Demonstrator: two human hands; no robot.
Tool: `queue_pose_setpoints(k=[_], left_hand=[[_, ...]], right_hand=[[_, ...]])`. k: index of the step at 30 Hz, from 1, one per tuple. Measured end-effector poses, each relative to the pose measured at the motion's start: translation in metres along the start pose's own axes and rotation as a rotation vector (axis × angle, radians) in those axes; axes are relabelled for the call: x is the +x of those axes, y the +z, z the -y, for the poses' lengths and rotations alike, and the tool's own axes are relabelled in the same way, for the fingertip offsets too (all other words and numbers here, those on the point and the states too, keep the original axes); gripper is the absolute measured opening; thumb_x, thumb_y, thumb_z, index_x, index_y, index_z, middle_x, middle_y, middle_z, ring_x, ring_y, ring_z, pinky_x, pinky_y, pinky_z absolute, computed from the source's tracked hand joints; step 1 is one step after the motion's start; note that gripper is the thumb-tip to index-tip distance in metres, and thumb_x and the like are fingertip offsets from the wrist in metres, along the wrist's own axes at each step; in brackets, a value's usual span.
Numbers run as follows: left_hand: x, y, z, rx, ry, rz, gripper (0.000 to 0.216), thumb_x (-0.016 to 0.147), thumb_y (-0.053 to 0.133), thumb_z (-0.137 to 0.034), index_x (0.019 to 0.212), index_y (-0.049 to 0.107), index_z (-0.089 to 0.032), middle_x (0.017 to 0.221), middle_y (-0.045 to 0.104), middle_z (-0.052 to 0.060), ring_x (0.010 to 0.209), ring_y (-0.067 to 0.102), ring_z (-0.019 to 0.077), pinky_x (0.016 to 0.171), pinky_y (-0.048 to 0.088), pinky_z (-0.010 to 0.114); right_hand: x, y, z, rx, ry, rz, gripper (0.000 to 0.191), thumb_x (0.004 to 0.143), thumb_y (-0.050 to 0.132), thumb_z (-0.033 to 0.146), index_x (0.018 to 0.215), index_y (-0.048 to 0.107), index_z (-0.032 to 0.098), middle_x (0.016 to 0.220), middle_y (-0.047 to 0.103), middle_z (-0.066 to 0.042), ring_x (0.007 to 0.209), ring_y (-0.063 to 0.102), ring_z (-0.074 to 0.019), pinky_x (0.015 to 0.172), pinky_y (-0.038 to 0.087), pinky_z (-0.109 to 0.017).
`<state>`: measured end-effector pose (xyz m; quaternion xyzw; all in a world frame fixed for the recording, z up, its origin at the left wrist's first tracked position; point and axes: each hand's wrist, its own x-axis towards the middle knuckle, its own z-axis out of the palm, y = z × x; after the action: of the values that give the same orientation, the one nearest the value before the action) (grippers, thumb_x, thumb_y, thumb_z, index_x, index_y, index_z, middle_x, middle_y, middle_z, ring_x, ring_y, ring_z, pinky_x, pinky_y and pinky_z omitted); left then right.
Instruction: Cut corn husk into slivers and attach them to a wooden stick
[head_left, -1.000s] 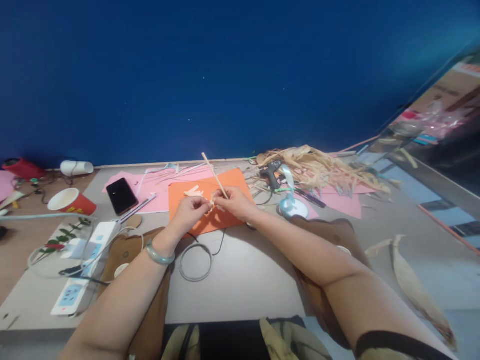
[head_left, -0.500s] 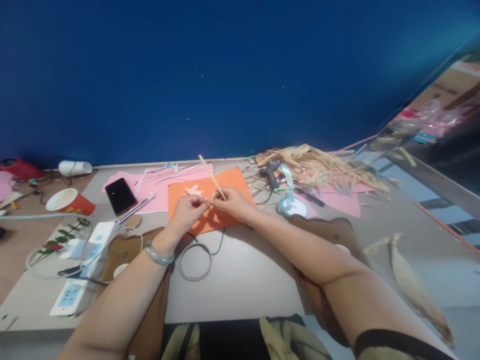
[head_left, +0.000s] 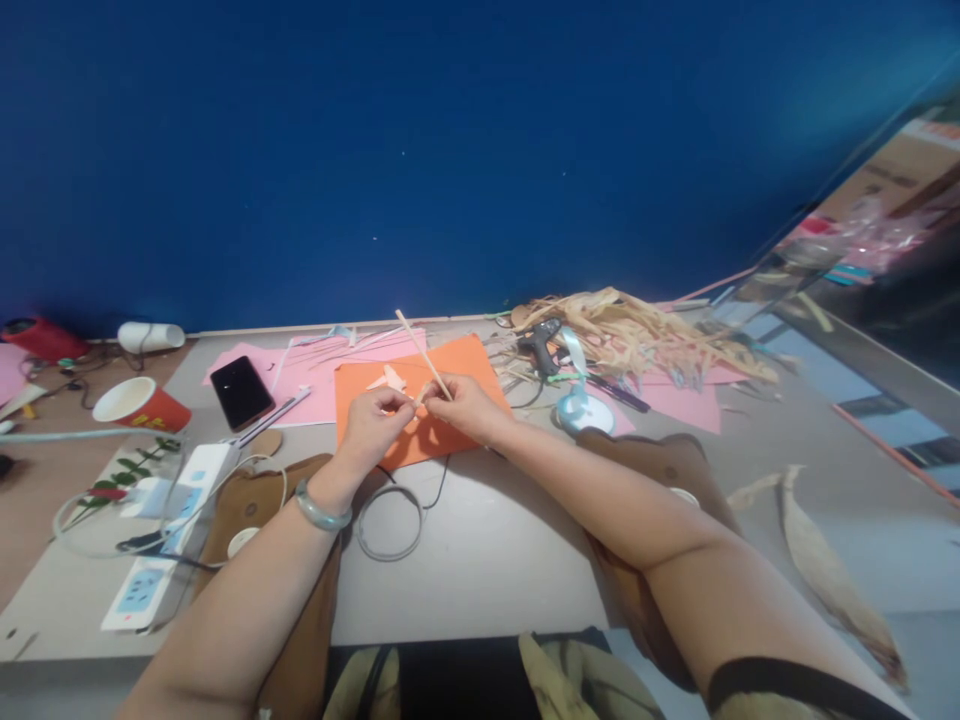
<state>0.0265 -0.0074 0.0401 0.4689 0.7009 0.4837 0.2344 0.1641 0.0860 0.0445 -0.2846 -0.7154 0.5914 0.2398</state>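
Observation:
My right hand [head_left: 465,408] pinches a thin pale stick [head_left: 417,340], which slants up and left out of the fingers. Close beside it, my left hand [head_left: 373,425] has its thumb and forefinger pressed together near the stick's lower end. What sits between the left fingertips is too small to make out. Both hands hover over an orange sheet [head_left: 469,360]. Small pale cut-out pieces [head_left: 388,378] lie on that sheet just beyond the left hand.
A black phone [head_left: 241,393], a red paper cup [head_left: 154,408] and a white power strip [head_left: 139,590] stand on the left. To the right are a glue gun [head_left: 541,345], a tape roll [head_left: 581,410] and a heap of dried husks [head_left: 622,335]. A grey cable loop [head_left: 391,558] lies in front.
My left hand has shifted very slightly, and the fingertips of both hands have drawn a little apart. The stick stays in my right hand at nearly the same slant.

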Motion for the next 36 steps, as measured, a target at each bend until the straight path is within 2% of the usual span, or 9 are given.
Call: queue_pose_setpoints(k=[2, 5, 9, 11, 19, 27, 36], left_hand=[[0.0009, -0.0012, 0.0021, -0.029, -0.024, 0.002, 0.013, 0.067, 0.062, -0.027, 0.065, 0.067, -0.015, 0.065, 0.066, 0.002, 0.063, 0.058, 0.0146, 0.060, 0.043, 0.024], [0.0013, -0.0020, 0.0033, -0.080, -0.041, 0.049, 0.015, 0.067, 0.062, -0.029, 0.067, 0.067, -0.014, 0.064, 0.065, 0.002, 0.061, 0.057, 0.0137, 0.059, 0.042, 0.024], [0.0005, -0.0009, 0.0015, -0.087, -0.035, 0.090, 0.019, 0.070, 0.061, -0.031, 0.068, 0.069, -0.013, 0.069, 0.067, 0.004, 0.064, 0.057, 0.0142, 0.060, 0.042, 0.023], [-0.0001, -0.0006, -0.0003, -0.080, -0.040, 0.088, 0.022, 0.071, 0.060, -0.033, 0.069, 0.069, -0.013, 0.068, 0.067, 0.005, 0.064, 0.057, 0.0143, 0.060, 0.042, 0.024], [-0.0007, -0.0008, -0.0025, -0.045, -0.034, 0.006, 0.016, 0.068, 0.060, -0.028, 0.066, 0.069, -0.014, 0.066, 0.067, 0.004, 0.065, 0.059, 0.0152, 0.062, 0.044, 0.024], [0.0017, 0.0020, 0.0017, -0.195, -0.101, 0.003, 0.012, 0.068, 0.060, -0.025, 0.066, 0.063, -0.015, 0.061, 0.060, 0.000, 0.058, 0.053, 0.0111, 0.058, 0.042, 0.022], [0.0000, -0.0038, -0.0066, -0.391, -0.176, 0.057, 0.022, 0.071, 0.065, -0.037, 0.071, 0.062, -0.015, 0.063, 0.059, 0.000, 0.059, 0.054, 0.0114, 0.054, 0.040, 0.022]], right_hand=[[-0.0008, -0.0003, 0.0011, 0.020, 0.010, 0.000, 0.009, 0.065, 0.056, 0.022, 0.069, 0.059, 0.014, 0.058, 0.053, 0.003, 0.052, 0.043, -0.0075, 0.054, 0.034, -0.021], [-0.0018, -0.0007, 0.0041, 0.057, -0.002, 0.032, 0.020, 0.065, 0.065, 0.032, 0.069, 0.057, 0.014, 0.061, 0.054, 0.002, 0.054, 0.045, -0.0078, 0.054, 0.035, -0.021], [-0.0015, -0.0012, 0.0052, 0.065, 0.002, 0.025, 0.028, 0.070, 0.064, 0.040, 0.065, 0.054, 0.015, 0.056, 0.048, 0.005, 0.050, 0.038, -0.0062, 0.051, 0.032, -0.020], [-0.0009, -0.0011, 0.0036, 0.057, 0.000, 0.035, 0.027, 0.071, 0.062, 0.040, 0.066, 0.056, 0.014, 0.054, 0.047, 0.005, 0.049, 0.037, -0.0061, 0.051, 0.031, -0.020], [0.0000, 0.0014, -0.0008, 0.040, -0.026, 0.009, 0.020, 0.071, 0.059, 0.033, 0.069, 0.060, 0.013, 0.064, 0.059, 0.001, 0.057, 0.046, -0.0085, 0.056, 0.035, -0.021], [-0.0012, 0.0008, 0.0022, 0.062, -0.008, -0.037, 0.007, 0.066, 0.057, 0.020, 0.066, 0.051, 0.016, 0.050, 0.046, 0.007, 0.048, 0.038, -0.0064, 0.049, 0.029, -0.019], [-0.0025, -0.0015, 0.0048, 0.049, 0.010, 0.053, 0.013, 0.066, 0.064, 0.026, 0.066, 0.059, 0.014, 0.054, 0.049, 0.005, 0.050, 0.038, -0.0060, 0.051, 0.030, -0.020]])
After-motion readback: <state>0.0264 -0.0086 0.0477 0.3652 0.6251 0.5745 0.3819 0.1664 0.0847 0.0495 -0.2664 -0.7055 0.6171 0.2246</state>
